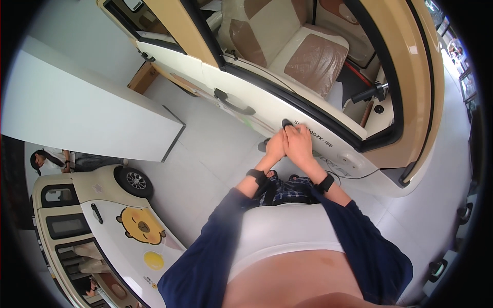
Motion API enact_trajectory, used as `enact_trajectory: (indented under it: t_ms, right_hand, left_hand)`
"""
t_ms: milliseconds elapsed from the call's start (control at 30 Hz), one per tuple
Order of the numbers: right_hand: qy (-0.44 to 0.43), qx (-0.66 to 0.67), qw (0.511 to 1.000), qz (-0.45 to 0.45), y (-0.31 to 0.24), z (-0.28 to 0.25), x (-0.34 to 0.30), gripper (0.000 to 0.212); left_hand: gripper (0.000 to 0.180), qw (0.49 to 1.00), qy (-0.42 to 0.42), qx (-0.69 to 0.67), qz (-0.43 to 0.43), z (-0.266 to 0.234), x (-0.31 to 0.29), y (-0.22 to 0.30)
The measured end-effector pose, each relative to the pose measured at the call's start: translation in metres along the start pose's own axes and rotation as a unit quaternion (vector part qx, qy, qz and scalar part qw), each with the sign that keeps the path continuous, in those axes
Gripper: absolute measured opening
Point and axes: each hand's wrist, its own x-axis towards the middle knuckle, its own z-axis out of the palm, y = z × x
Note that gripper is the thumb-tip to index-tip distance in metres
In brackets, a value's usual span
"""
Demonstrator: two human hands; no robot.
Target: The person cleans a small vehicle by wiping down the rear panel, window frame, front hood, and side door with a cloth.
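Observation:
My left hand and my right hand are pressed together against the cream door of a small tan-and-cream vehicle. Both have their fingers closed and overlapping. A small rounded black piece shows at the fingertips, against the door panel below the window. Whether it is fixed to the door or held, I cannot tell. Another dark piece is partly visible beside my left hand. A black door handle lies to the left of my hands. Black bands circle both my wrists.
Through the window opening show a plastic-covered seat and a black handlebar grip. A second small vehicle with a cartoon bear stands at lower left. Beside it are a person and a white pillar. A cardboard box sits farther back.

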Motion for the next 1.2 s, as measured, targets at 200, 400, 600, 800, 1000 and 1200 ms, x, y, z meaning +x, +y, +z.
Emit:
enact_trajectory:
  t_ms: [200,400,600,800,1000,1200]
  right_hand:
    - [-0.05,0.107,0.988,0.1,0.02,-0.013,-0.015,0.017]
    - [0.024,0.237,0.966,0.102,0.022,-0.055,-0.003,0.033]
    - [0.066,0.41,0.888,0.197,0.025,-0.064,0.004,0.029]
    - [0.124,0.361,0.908,0.175,0.011,-0.066,0.028,0.029]
    - [0.185,0.326,0.914,0.153,-0.025,-0.041,0.094,0.046]
    - [0.167,0.278,0.941,0.098,-0.044,0.003,0.185,0.042]
  left_hand:
    - [0.034,0.997,-0.027,-0.069,-0.003,0.024,-0.008,-0.002]
    - [0.034,0.981,0.1,-0.156,0.053,0.001,-0.01,0.033]
    - [0.024,0.968,0.054,-0.211,0.124,-0.032,0.009,0.046]
    - [0.019,0.96,0.09,-0.23,0.134,-0.074,0.031,0.063]
    - [0.017,0.917,0.156,-0.169,0.327,-0.147,0.076,0.078]
    - [0.015,0.916,0.156,-0.29,0.227,-0.18,0.117,0.041]
